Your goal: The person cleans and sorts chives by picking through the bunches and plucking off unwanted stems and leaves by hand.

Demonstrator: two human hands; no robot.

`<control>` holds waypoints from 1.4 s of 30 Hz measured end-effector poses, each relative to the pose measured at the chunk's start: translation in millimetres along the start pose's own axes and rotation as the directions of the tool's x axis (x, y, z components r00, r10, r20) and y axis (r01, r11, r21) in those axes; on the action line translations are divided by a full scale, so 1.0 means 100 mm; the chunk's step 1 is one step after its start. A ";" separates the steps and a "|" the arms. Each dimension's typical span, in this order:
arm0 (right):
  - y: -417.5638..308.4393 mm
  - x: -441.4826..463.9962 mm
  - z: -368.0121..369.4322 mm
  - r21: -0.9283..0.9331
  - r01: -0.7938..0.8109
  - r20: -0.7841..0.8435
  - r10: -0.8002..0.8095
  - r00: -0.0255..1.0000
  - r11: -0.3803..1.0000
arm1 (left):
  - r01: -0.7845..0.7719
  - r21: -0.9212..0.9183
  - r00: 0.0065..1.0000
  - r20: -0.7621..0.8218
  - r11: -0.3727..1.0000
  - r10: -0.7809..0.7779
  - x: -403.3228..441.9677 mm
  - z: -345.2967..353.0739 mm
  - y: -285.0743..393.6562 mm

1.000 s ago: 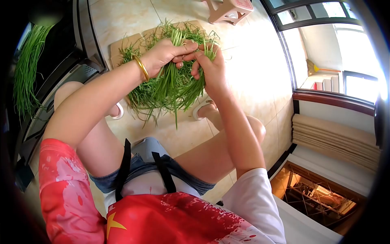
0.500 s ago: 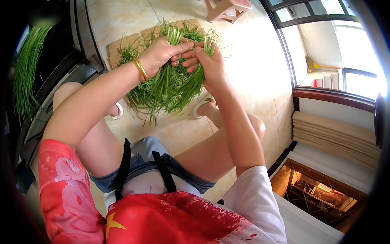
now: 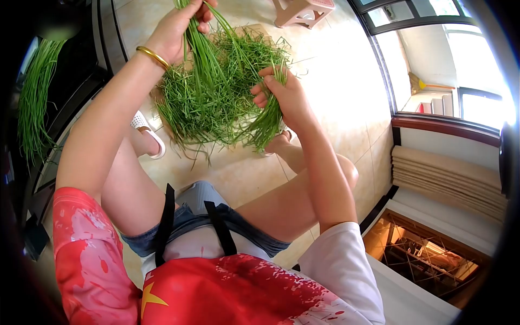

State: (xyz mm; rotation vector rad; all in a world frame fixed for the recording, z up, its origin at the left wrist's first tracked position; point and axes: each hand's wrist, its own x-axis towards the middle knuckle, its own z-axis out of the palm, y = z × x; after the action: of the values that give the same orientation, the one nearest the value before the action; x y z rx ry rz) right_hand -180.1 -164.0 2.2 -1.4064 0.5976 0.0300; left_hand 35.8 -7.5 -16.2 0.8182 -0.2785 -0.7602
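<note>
My left hand, with a gold bangle at the wrist, is closed round a bundle of long green chives near the top of the view. The leaves hang down from the fist. My right hand is closed on a smaller bunch of chives, whose ends trail down toward my foot. Below and between both hands, a loose heap of chives spreads over a piece of cardboard on the floor. A few strands stretch from the left bundle toward the right hand.
Another bundle of chives lies on a dark surface at the far left. A pink plastic stool stands beyond the heap on the tiled floor. My sandalled feet are on either side of the heap.
My left hand has drawn up and left with its bundle, away from my right hand. The right hand has moved slightly down with its bunch. More of the heap shows between them.
</note>
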 end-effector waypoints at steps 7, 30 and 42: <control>0.23 0.03 -0.29 -0.242 -0.058 -0.110 0.031 0.993 0.969 | 0.010 -0.294 0.984 -0.167 0.956 -0.062 0.14 -0.11 0.25; -0.38 -0.06 -0.88 0.051 0.409 -0.635 -0.286 0.718 0.911 | 0.371 -0.652 0.927 0.309 0.662 -0.215 0.06 -0.14 0.48; -0.34 -0.09 -0.05 0.241 0.237 -0.193 -0.192 0.962 0.941 | 0.384 -0.375 0.891 0.392 0.844 -0.231 0.09 -0.11 0.26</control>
State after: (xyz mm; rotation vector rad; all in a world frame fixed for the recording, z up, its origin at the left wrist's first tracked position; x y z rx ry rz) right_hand -177.8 -171.9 36.4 -1.2150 0.5598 -0.3350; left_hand 60.9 3.4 -4.5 0.2919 -0.2600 -1.2250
